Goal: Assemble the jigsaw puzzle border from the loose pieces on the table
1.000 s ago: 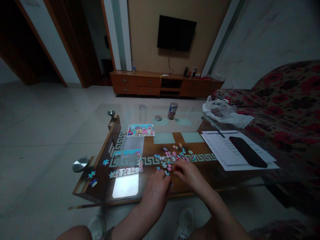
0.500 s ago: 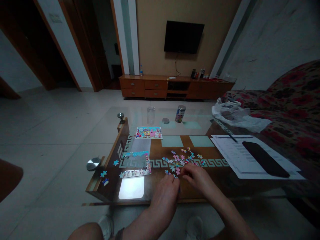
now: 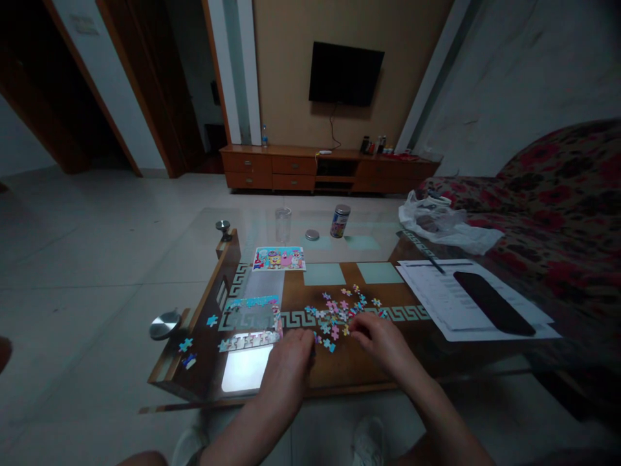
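Observation:
A loose pile of jigsaw puzzle pieces (image 3: 334,310) lies on the glass table, mostly pink, blue and yellow. My left hand (image 3: 291,359) is closed, knuckles up, between the pile and the partly assembled puzzle border (image 3: 250,341); its fingertips are hidden, so what they hold cannot be made out. At the pile's right edge my right hand (image 3: 376,333) has its fingers curled together, touching or just over the pieces; anything in them is too small to tell. Behind the border lies a cartoon picture card (image 3: 279,259). Separate blue pieces (image 3: 185,345) sit left of the border.
A clear jar (image 3: 283,224), a round metal lid (image 3: 312,235) and a printed can (image 3: 340,221) stand farther back. To the right are papers (image 3: 436,304) with a pen and a black phone (image 3: 492,303), and behind them a plastic bag (image 3: 451,226).
My left hand has moved left, away from the pile towards the puzzle border, uncovering pieces at the pile's near edge. My right hand stays by the pile. The view has shifted slightly.

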`<action>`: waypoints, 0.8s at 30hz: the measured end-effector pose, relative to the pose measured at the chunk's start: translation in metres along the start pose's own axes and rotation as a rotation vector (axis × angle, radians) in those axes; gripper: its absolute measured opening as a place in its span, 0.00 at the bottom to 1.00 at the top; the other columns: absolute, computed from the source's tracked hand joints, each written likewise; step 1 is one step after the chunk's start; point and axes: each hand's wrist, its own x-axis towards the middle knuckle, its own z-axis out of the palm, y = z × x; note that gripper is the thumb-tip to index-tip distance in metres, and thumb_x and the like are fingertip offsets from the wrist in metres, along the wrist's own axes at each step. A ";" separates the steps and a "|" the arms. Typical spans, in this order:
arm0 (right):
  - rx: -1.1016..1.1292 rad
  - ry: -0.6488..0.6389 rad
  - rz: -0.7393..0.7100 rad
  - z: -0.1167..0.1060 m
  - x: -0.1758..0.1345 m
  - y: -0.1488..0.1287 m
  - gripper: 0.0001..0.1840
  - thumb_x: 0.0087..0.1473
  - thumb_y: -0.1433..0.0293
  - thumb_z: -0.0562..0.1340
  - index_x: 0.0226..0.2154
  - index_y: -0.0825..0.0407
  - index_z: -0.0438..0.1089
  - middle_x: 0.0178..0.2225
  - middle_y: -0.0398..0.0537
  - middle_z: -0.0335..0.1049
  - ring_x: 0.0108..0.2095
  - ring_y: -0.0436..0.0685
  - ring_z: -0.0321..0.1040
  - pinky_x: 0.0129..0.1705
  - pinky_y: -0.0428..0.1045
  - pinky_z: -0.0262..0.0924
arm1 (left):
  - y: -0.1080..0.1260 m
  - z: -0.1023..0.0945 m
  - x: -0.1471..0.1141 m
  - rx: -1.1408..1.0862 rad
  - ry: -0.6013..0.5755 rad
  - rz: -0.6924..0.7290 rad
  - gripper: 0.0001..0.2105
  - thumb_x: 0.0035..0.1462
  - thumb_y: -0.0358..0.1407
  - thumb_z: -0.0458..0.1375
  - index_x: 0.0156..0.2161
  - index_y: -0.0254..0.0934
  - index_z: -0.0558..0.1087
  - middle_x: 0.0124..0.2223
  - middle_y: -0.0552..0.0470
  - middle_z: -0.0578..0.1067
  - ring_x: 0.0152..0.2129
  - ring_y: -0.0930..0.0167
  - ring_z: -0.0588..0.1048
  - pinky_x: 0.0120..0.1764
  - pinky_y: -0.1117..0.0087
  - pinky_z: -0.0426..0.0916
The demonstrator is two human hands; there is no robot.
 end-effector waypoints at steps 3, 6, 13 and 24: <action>0.009 0.029 0.017 -0.002 0.000 0.003 0.06 0.50 0.74 0.57 0.27 0.52 0.69 0.31 0.48 0.71 0.34 0.57 0.67 0.37 0.49 0.56 | -0.010 -0.003 0.003 0.030 0.034 -0.009 0.10 0.52 0.21 0.51 0.36 0.37 0.67 0.40 0.48 0.73 0.38 0.66 0.70 0.39 0.68 0.62; 0.020 0.046 0.039 -0.006 0.000 0.005 0.06 0.50 0.73 0.56 0.28 0.51 0.69 0.31 0.48 0.71 0.34 0.57 0.67 0.37 0.49 0.56 | -0.014 -0.003 0.007 0.073 0.058 -0.009 0.09 0.53 0.22 0.51 0.36 0.36 0.68 0.41 0.47 0.72 0.39 0.65 0.69 0.40 0.67 0.62; 0.020 0.088 0.082 -0.015 -0.002 0.008 0.06 0.50 0.72 0.56 0.26 0.51 0.68 0.29 0.47 0.71 0.32 0.57 0.66 0.35 0.49 0.55 | -0.015 -0.007 0.023 0.156 0.121 0.019 0.10 0.53 0.22 0.51 0.37 0.36 0.70 0.41 0.46 0.70 0.41 0.62 0.66 0.42 0.64 0.61; 0.018 0.063 0.071 -0.005 -0.002 0.001 0.07 0.52 0.74 0.56 0.29 0.51 0.70 0.33 0.48 0.72 0.35 0.57 0.68 0.38 0.49 0.57 | -0.018 -0.004 0.070 0.159 0.163 0.013 0.10 0.56 0.24 0.51 0.39 0.37 0.72 0.42 0.47 0.70 0.43 0.64 0.65 0.44 0.65 0.60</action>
